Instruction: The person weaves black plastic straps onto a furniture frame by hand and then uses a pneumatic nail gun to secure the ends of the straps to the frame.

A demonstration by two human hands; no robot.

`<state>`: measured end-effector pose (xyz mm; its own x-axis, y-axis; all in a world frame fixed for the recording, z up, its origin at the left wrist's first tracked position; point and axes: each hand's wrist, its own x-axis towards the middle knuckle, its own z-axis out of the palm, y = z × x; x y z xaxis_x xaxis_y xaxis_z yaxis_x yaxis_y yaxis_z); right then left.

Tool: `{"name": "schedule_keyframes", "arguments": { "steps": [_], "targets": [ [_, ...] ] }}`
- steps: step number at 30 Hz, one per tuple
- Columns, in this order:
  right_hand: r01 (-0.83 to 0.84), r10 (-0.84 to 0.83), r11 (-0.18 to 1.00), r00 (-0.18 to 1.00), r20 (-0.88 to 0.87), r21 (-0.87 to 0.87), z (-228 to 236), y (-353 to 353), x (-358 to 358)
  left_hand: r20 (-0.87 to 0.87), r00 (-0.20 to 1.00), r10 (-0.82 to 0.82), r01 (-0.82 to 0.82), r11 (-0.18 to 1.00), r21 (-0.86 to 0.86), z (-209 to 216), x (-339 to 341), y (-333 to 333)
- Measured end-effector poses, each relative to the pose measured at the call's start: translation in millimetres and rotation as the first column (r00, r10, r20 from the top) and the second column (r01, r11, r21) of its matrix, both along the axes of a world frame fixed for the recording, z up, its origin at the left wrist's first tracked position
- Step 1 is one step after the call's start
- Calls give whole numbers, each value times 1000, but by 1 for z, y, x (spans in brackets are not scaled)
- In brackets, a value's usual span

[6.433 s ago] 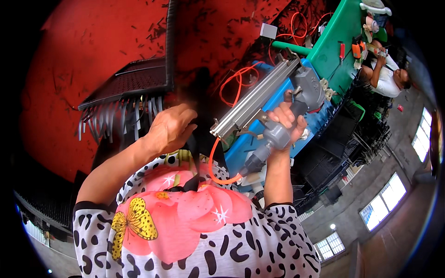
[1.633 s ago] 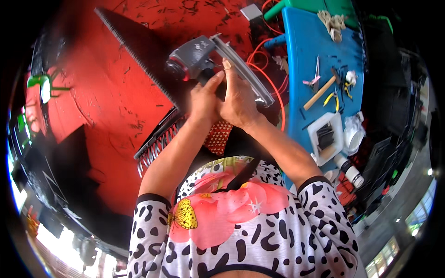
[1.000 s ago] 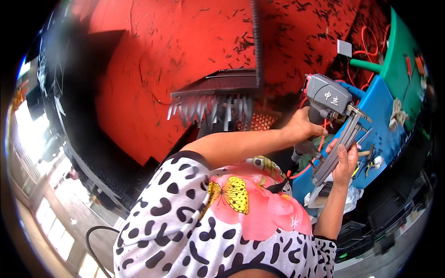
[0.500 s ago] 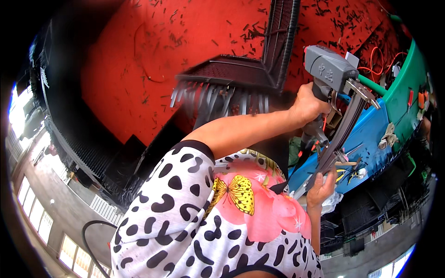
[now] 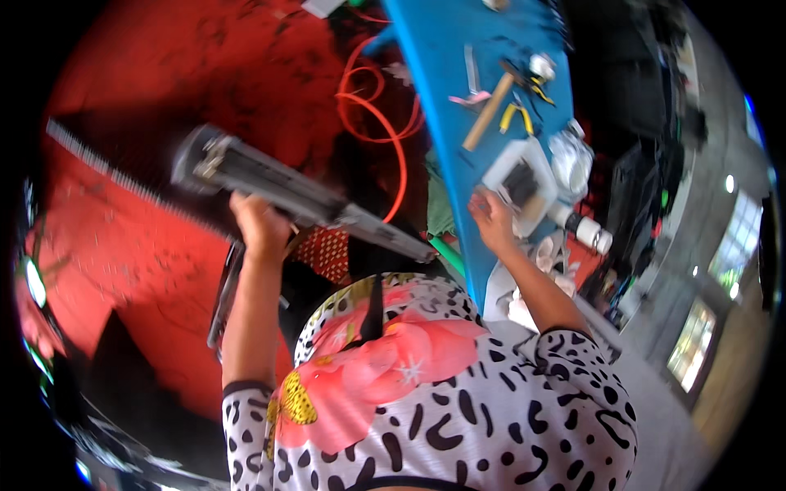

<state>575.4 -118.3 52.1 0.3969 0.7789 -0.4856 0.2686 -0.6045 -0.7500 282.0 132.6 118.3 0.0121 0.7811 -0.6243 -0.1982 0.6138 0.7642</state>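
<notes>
My left hand (image 5: 260,225) is closed around the handle of a grey staple gun (image 5: 286,182). The gun lies across in front of me, its long magazine pointing right toward the table edge. Motion blurs its head. My right hand (image 5: 493,219) reaches over the near edge of the blue table (image 5: 446,86), beside a white plastic box (image 5: 501,166). Its fingers look apart, with nothing visible in them. Dark strips (image 5: 521,182) lie inside the box.
A hammer (image 5: 490,110), yellow-handled pliers (image 5: 517,117) and a clear plastic bag (image 5: 571,164) lie on the table. A coiled orange hose (image 5: 397,155) hangs left of it. A dark woven piece (image 5: 131,168) stands on the red floor (image 5: 106,270).
The view has swung right toward the blue table. My right hand has left the gun's magazine and moved to the white box. The gun stays in my left hand.
</notes>
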Motion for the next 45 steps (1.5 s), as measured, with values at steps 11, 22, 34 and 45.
{"name": "schedule_keyframes", "arguments": {
  "steps": [11,22,34,45],
  "targets": [
    [788,-741,563,615,272,-249,-92,-316,436,120,802,-585,588,808,12,-17,435,-125],
    [911,-644,275,413,644,-308,-112,-394,610,447,505,-738,842,536,-65,-94,714,-193],
    [951,-721,165,297,626,-262,-106,-413,622,354,517,-779,843,535,-55,-83,743,-198],
    [878,-623,50,400,672,-477,-96,-368,632,370,557,-744,825,545,-145,-94,731,-195]
  ]
}}
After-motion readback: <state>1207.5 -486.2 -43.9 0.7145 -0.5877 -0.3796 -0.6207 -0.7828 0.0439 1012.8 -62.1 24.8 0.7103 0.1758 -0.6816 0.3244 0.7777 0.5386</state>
